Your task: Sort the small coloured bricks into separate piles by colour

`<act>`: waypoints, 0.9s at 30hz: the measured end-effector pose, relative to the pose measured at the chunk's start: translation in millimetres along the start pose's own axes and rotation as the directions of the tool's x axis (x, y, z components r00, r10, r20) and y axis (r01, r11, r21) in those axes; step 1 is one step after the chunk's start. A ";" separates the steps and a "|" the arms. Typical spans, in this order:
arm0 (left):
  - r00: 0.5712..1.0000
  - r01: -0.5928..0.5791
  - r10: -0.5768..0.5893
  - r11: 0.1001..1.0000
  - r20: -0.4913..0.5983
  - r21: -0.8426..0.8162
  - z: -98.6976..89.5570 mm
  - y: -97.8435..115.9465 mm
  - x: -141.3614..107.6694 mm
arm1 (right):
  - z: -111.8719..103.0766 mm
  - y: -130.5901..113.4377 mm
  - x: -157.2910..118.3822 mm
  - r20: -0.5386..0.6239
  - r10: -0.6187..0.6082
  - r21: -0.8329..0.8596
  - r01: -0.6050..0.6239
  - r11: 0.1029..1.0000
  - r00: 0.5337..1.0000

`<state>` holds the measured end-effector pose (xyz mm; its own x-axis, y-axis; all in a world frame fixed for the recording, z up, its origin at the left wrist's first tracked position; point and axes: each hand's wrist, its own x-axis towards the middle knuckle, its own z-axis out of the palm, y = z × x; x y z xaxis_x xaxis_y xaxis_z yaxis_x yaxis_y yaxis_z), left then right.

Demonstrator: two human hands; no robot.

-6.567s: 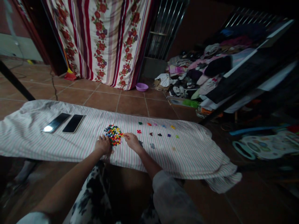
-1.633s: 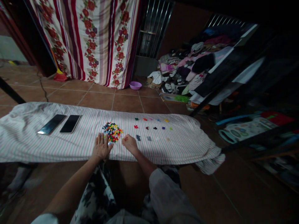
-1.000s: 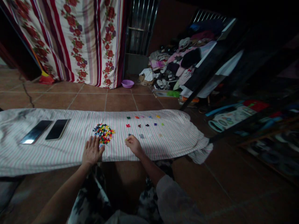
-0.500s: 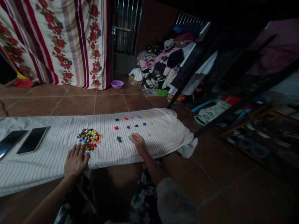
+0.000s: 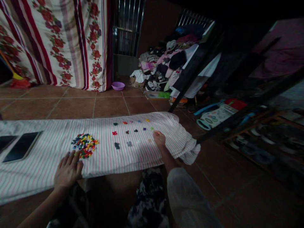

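A pile of small mixed-colour pieces point(image 5: 85, 144) lies on the striped cloth. My left hand point(image 5: 67, 167) rests flat at its near edge, fingers stretched out and holding nothing. Further right, the pieces sit in small one-colour groups, among them dark grey point(image 5: 117, 145), lighter grey point(image 5: 129, 143), red point(image 5: 114, 133), dark green point(image 5: 115, 124) and yellow point(image 5: 147, 120). My right hand point(image 5: 159, 138) is pinched closed just beside the lime-green group point(image 5: 152, 128). A small lime-green piece seems to be at its fingertips, mostly hidden. A faint beige group point(image 5: 149, 140) lies left of that hand.
Two dark-screened phones, the nearer one point(image 5: 22, 147) fully in view, lie at the cloth's left. Beyond the striped cloth point(image 5: 54, 129) are a purple basin point(image 5: 118, 85), a heap of clothes point(image 5: 163, 63) and a floral curtain point(image 5: 71, 44). A dark slanted post point(image 5: 182, 91) stands at the right.
My right hand has moved right, from beside the lighter grey group to the lime-green group, fingers still pinched. My left hand stays by the mixed pile. The view has shifted slightly right.
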<state>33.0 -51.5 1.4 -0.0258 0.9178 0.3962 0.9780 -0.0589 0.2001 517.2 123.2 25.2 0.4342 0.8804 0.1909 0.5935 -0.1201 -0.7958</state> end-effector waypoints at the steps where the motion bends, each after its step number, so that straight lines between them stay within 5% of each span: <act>1: 0.999 -0.025 0.025 1.000 -0.034 -0.003 3.8 -3.3 -1.0 | -2.0 0.4 5.9 -0.002 0.023 -0.058 -0.023 0.998 1.000; 7: 0.984 -0.131 0.132 0.991 -0.119 0.016 16.5 -15.3 -5.7 | 0.6 -0.6 29.7 0.004 0.091 -0.259 -0.087 0.962 0.996; 15: 0.982 -0.151 0.156 0.987 -0.108 0.055 19.6 -21.1 -8.7 | 16.7 7.2 47.4 0.029 0.015 -0.369 -0.003 0.929 0.999; 27: 0.998 -0.030 0.039 0.982 -0.045 0.188 12.0 -9.2 -3.2 | 15.9 37.3 41.0 -0.025 -0.005 -0.031 0.004 1.000 1.000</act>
<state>26.5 -49.2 -12.4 0.0029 0.8964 0.4433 0.9998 -0.0110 0.0158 546.3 162.2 -5.8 0.4484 0.8690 0.2093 0.6157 -0.1306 -0.7771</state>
